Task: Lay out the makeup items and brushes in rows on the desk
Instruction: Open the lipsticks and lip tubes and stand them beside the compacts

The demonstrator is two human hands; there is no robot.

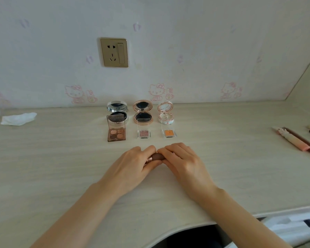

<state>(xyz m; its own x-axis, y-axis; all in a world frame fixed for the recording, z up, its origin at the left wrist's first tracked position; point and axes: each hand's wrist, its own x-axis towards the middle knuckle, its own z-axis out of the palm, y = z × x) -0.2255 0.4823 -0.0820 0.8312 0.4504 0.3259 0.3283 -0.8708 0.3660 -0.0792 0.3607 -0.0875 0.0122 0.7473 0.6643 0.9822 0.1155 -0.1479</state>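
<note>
Both hands meet at the middle of the desk around a small brown tube with a rose-gold band, a lipstick (155,157). My left hand (132,163) grips its banded end and my right hand (182,161) grips the brown end. Behind them stand two rows. The back row holds three open round compacts: silver (117,111), rose-gold (142,111) and pale pink (165,111). In front of these lie an open brown four-pan eyeshadow palette (116,132), a clear single pink shadow (144,133) and a clear single orange shadow (169,133).
Several brushes and pen-like sticks (293,142) lie at the right side of the desk. A crumpled white tissue (18,119) lies at the far left. The desk's curved front edge (186,225) runs below my forearms. A wall socket (114,52) sits above the compacts.
</note>
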